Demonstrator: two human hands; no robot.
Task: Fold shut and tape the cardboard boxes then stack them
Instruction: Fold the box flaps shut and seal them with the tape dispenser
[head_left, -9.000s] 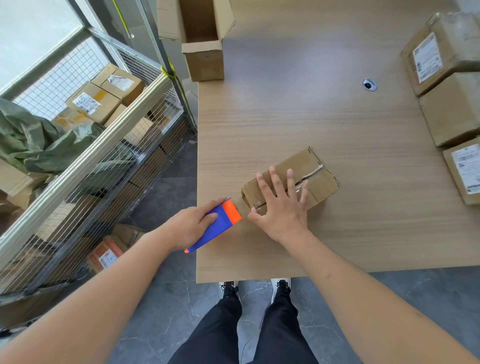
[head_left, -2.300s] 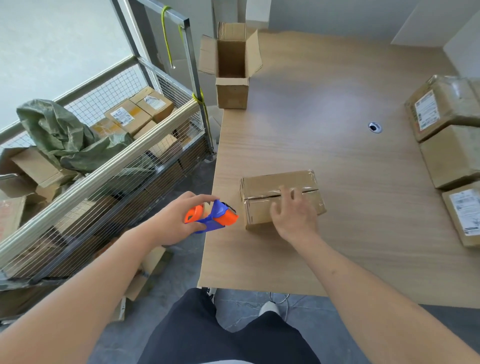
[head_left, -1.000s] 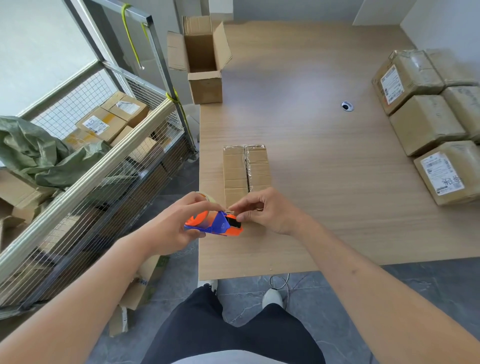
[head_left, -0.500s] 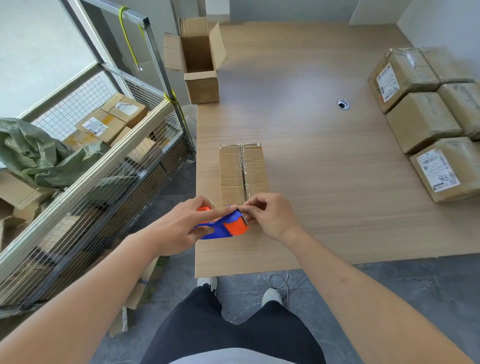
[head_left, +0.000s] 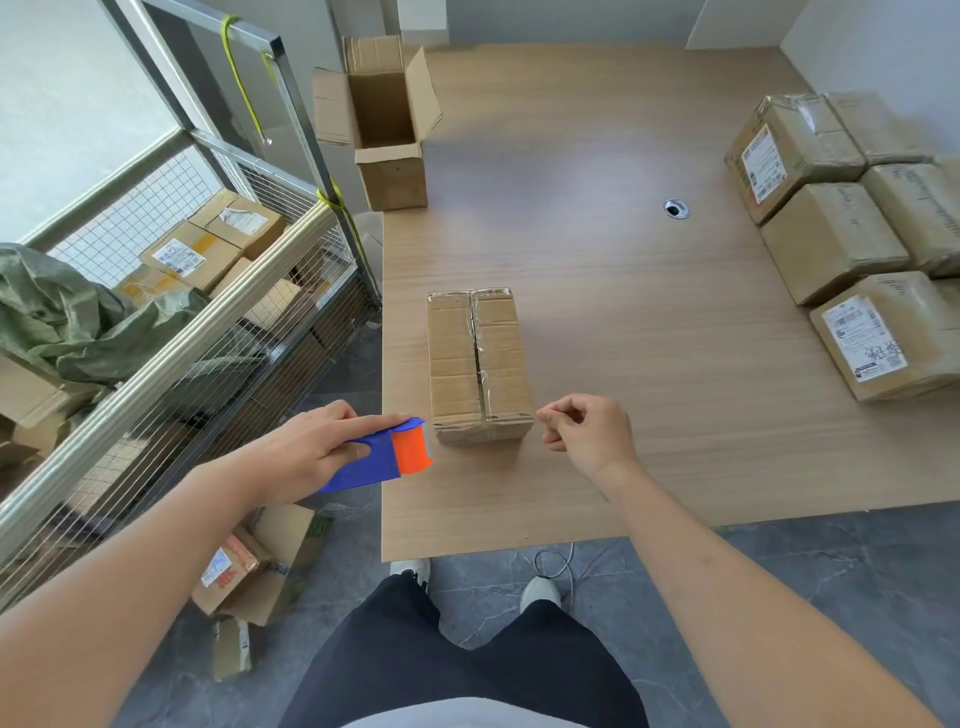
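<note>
Head view, near field: our dark-trousered legs and two white shoes (head_left: 540, 592) stand on grey floor at the desk (head_left: 649, 415) edge. Left hand (head_left: 306, 457): grip wrapped around the blue-and-orange tape dispenser (head_left: 387, 457), index finger laid along its top, orange end just beside the closed box (head_left: 478, 364), near its left corner. Right hand (head_left: 584, 434): grip loosely curled, thumb and forefinger pinched together close to the box's near right corner; we cannot tell whether a tape end sits between them. The closed box lies lengthwise on the desk near its left edge, flaps meeting along a centre seam with clear tape over it.

Mid field, right: sealed boxes (head_left: 836, 244) grouped at the desk's right edge; two carry white shipping labels, print too small to read. A round cable grommet (head_left: 677, 209) sits in the desk.

Far field: open box (head_left: 387, 140) upright at the desk's far left corner, flaps up. Left of the desk, a wire cage cart (head_left: 171, 338) holds labelled cartons and green sacking.
</note>
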